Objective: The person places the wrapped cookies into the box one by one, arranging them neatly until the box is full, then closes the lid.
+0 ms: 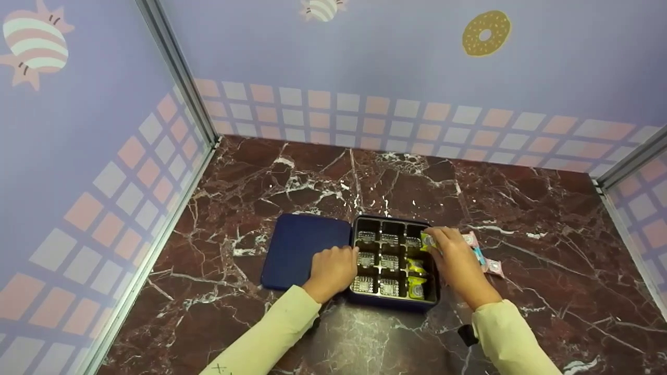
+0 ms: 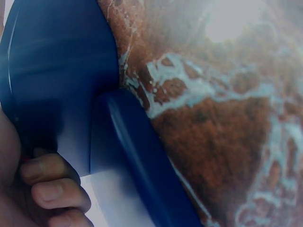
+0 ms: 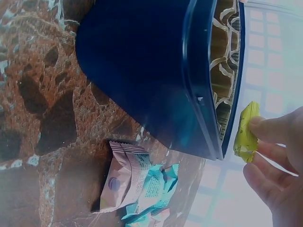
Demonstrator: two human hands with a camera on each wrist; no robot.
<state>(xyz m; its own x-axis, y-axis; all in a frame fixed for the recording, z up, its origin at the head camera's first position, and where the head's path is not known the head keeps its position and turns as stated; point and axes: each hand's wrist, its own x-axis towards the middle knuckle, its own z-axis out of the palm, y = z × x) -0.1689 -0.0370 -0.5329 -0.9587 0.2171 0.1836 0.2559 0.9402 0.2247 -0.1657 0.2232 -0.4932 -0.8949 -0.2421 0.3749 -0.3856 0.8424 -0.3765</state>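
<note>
A dark blue tin box (image 1: 393, 302) stands on the marble surface, fitted with a divided tray whose compartments have ribbed bottoms. Yellow wrapped candies (image 1: 416, 288) lie in its right column, in the middle and front compartments. My right hand (image 1: 458, 263) pinches another yellow candy (image 3: 246, 132) between thumb and fingers, over the back right corner of the tin. Curled fingers of my left hand (image 1: 334, 268) hold the tin's left edge; their exact contact is partly hidden. Beside that hand lies the flat blue lid (image 1: 294, 250), left of the tin.
Right of the tin lie a pink wrapped candy (image 3: 120, 182) and a blue one (image 3: 154, 189), partly behind my right hand in the head view. Another pink candy (image 1: 494, 267) lies farther right. Patterned panels (image 1: 333, 62) enclose the marble surface (image 1: 229, 312) at the back and sides.
</note>
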